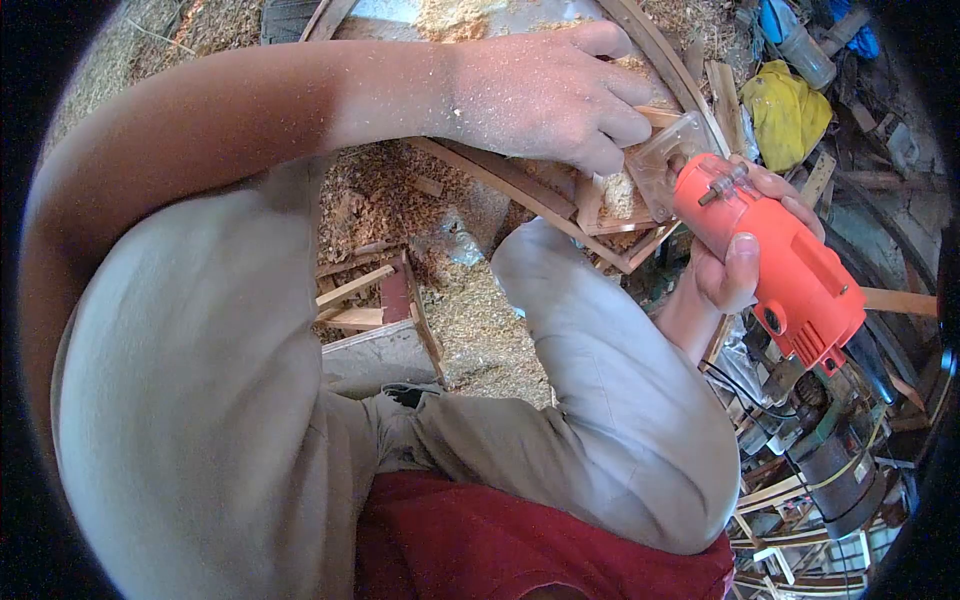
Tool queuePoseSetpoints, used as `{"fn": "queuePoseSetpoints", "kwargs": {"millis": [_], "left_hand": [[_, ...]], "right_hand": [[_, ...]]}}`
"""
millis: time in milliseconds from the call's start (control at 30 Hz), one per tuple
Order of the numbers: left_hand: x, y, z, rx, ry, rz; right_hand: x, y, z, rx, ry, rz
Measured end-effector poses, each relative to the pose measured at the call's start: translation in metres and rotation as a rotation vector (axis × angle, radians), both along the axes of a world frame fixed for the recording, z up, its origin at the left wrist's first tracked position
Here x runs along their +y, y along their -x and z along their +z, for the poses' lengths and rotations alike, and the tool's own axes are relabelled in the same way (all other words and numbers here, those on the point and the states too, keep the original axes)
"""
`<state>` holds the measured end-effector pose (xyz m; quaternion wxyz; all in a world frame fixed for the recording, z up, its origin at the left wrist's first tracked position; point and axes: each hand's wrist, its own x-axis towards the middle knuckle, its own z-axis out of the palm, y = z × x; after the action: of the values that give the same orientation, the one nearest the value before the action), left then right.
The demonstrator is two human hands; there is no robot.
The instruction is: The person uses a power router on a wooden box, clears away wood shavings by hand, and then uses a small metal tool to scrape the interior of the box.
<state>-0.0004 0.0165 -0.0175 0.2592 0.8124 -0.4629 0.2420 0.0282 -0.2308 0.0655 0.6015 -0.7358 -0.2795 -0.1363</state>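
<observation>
My right hand [735,265] is wrapped round the orange body of a trim router [780,260], which lies tilted. Its clear plastic base [668,160] rests against small wooden pieces at the corner of a wooden frame [520,185]. My left hand [555,95], dusted with sawdust, reaches across the top of the view. Its fingers are curled downward over the wood just left of the router base. What those fingertips press or grip is hidden beneath them. A light wooden block [605,205] with sawdust on it sits below them.
Sawdust and shavings [490,335] cover the ground. An open wooden box [375,355] with sticks stands between my legs. A yellow cloth [785,115] lies at upper right, near a clear plastic bottle [805,55]. A motor-like cylinder [845,480], cables and curved wood strips fill the lower right.
</observation>
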Motion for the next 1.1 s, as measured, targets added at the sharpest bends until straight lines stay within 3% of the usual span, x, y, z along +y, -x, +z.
{"fn": "queuePoseSetpoints", "kwargs": {"millis": [1100], "left_hand": [[-0.002, -0.001, -0.001, 0.009, 0.01, 0.0]], "right_hand": [[-0.012, 0.0, 0.001, 0.013, 0.001, 0.079]]}}
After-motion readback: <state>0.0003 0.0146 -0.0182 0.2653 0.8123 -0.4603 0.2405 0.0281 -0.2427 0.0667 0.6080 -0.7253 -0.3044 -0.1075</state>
